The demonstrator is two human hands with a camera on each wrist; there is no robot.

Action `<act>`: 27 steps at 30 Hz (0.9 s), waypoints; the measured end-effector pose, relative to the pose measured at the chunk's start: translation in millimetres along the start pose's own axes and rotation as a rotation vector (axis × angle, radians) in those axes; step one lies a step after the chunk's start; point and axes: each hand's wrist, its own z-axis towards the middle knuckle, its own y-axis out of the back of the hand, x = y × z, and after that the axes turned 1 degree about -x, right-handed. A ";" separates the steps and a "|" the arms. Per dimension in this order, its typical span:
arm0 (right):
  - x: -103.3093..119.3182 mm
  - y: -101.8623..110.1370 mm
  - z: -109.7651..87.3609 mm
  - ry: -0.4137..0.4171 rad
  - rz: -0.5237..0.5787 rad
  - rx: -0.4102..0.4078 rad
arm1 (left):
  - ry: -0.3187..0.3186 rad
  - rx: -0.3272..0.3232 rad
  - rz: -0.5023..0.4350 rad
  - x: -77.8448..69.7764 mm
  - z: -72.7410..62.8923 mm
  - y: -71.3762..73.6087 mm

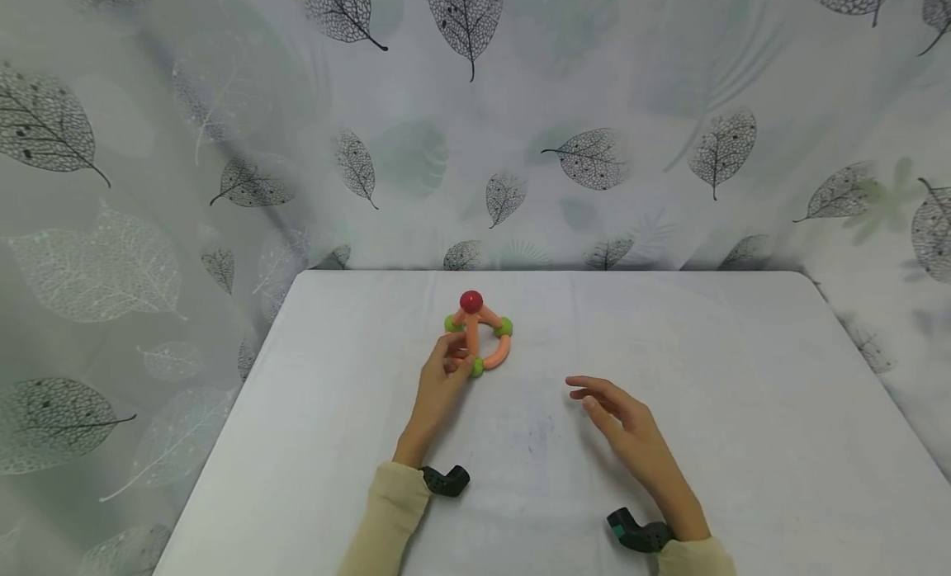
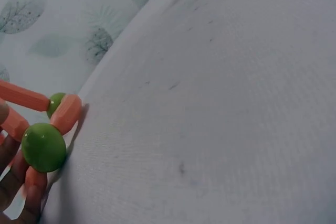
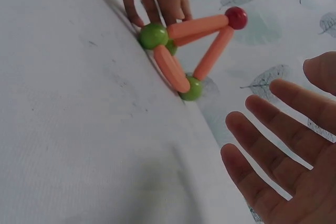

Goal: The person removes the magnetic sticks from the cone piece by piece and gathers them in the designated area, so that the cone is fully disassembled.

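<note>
Toward the back of the table stands a pyramid-shaped ball-and-rod model (image 1: 472, 332), made of orange rods with green balls at the base and a red ball (image 1: 471, 302) on top. Its lower rods are curved. My left hand (image 1: 440, 382) holds the model at its near left side, thumb by the nearest green ball (image 2: 44, 147); part of the rod there is hidden behind the fingers. Off to the right, my right hand (image 1: 627, 427) hovers with nothing in it. The right wrist view shows its fingers (image 3: 265, 156) spread, apart from the model.
A white cloth covers the table (image 1: 743, 378), with faint dark marks near the middle. Behind and to the sides hangs a leaf-patterned curtain (image 1: 416, 213), close to the table's back edge. Each wrist wears a dark camera strap (image 1: 446, 481).
</note>
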 end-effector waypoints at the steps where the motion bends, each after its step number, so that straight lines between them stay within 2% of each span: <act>1: 1.4 -1.5 1.2 0.012 0.001 0.010 | -0.007 0.011 -0.001 -0.2 -1.7 -0.2; 7: 7.4 -8.5 6.8 0.079 -0.002 0.082 | -0.032 0.074 0.003 -1.3 -10.8 -2.5; 12: 10.8 -7.5 11.3 0.138 -0.013 0.110 | -0.055 0.125 -0.012 -1.1 -17.2 -2.8; 16: 14.0 -2.1 14.7 0.189 -0.029 0.120 | -0.087 0.171 -0.011 -0.1 -21.9 -3.7; 21: 17.5 4.7 19.3 0.252 -0.028 0.120 | -0.084 0.223 -0.020 -0.7 -27.5 -3.9; 23: 18.3 7.2 21.2 0.268 -0.028 0.114 | -0.083 0.234 -0.018 -1.1 -29.9 -4.0; 27: 21.4 11.8 24.3 0.287 -0.035 0.101 | -0.123 0.243 -0.006 -0.6 -33.8 -4.8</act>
